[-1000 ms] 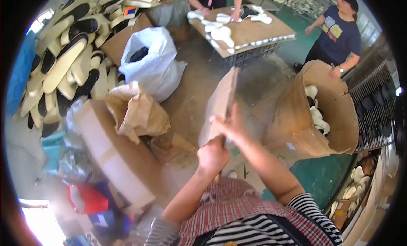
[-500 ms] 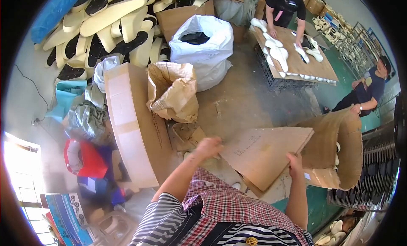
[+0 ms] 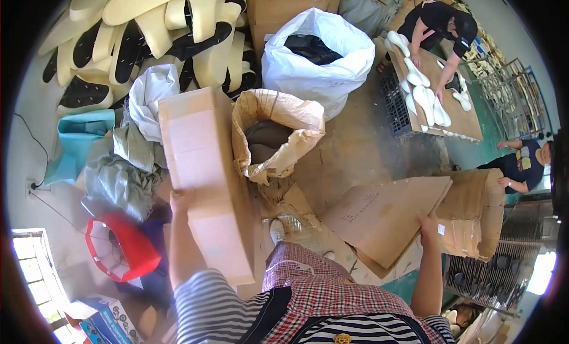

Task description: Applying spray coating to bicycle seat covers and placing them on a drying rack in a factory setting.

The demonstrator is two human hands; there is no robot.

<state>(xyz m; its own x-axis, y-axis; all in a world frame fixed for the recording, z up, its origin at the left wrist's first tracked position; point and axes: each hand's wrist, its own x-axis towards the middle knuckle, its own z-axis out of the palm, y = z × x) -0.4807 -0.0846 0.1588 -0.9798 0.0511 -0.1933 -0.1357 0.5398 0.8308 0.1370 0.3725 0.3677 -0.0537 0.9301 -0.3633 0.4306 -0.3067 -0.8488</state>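
Brown folded cardboard (image 3: 379, 219) slanted in front of the person, right of centre, its right edge pinched between thumb and fingers of the right hand (image 3: 425, 224). The left hand (image 3: 177, 203) met the left side of a long carton (image 3: 204, 166); how widely its fingers spread was hidden. Steady handling seemed to want a firm edge grip. The cardboard looked layered, flat and faintly printed.

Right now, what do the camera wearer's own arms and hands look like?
Short sleeves with dark and white stripes leave the forearms bare. The left hand and right hand wear no gloves; no watch can be made out.
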